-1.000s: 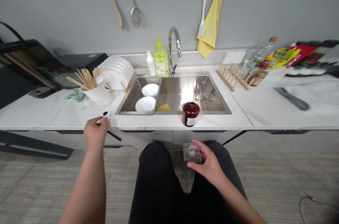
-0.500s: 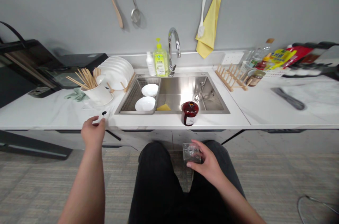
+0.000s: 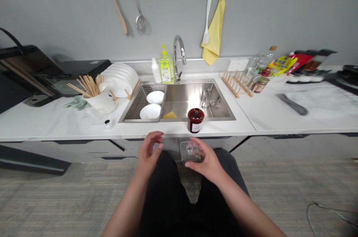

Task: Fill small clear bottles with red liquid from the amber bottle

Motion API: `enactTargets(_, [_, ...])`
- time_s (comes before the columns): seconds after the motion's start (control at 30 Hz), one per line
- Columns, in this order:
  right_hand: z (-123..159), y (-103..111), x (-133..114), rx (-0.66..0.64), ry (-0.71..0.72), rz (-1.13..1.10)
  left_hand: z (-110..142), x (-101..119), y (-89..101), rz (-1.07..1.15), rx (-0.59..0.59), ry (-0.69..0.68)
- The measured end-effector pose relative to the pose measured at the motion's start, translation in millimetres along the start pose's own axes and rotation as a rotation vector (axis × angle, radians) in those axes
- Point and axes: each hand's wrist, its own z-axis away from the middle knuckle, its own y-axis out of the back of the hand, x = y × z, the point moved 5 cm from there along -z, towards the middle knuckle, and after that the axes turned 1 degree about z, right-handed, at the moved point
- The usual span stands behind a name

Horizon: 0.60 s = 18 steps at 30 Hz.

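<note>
One clear square plastic box (image 3: 190,152) in the right hand (image 3: 205,161), and nothing in the left hand (image 3: 148,152). Box held low over the dark trousers (image 3: 165,196), just in front of the stainless steel sink (image 3: 220,99) and below the edge of the worktop (image 3: 41,125). Right hand closed narrowly around the box, with fingers along the far side and thumb hidden or nearly hidden. Left hand empty, half open, with fingers loosely curled and pointing toward the box, a small gap between the two hands.

Almost square outline, so no clear long axis for the box, and its flat face tilted up toward the camera. Box to the right of the left hand, and well below the front rim of the sink. Nearer to the box, and also to the dark red glass jar (image 3: 195,120), the right hand. Jar upright on the worktop, touching no hand, just in front of the sink's front rim on the right side. Left of the sink, near the front edge, one small white-and-black object (image 3: 108,122), well apart from both hands.
</note>
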Motion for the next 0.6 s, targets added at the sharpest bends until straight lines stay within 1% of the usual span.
enactTargets(0.07, [-8, -6, -13, -0.006, 0.021, 0.008, 8, 5, -28.6, 0.134, -0.12, 0.037])
enactTargets(0.1, [-11, -8, -18, -0.005, 0.026, 0.016, 11, 7, -38.8, 0.164, -0.173, 0.068])
enactTargets(0.17, [-15, -12, -24, -0.002, 0.035, 0.029, 15, 9, -52.3, 0.192, -0.25, 0.144])
enactTargets(0.23, [-15, -14, -29, -0.005, 0.044, 0.032, 18, 11, -58.9, 0.219, -0.286, 0.2])
enactTargets(0.33, [-11, -12, -34, -0.024, 0.065, 0.014, 23, 14, -62.3, 0.263, -0.287, 0.221])
enactTargets(0.43, [0, -5, -42, -0.076, 0.095, -0.016, 31, 17, -64.5, 0.283, -0.278, 0.202])
enactTargets(0.5, [10, 1, -46, -0.102, 0.106, -0.034, 37, 19, -67.3, 0.294, -0.278, 0.164])
enactTargets(0.6, [22, 8, -50, -0.108, 0.11, -0.087, 47, 21, -75.2, 0.308, -0.308, 0.115])
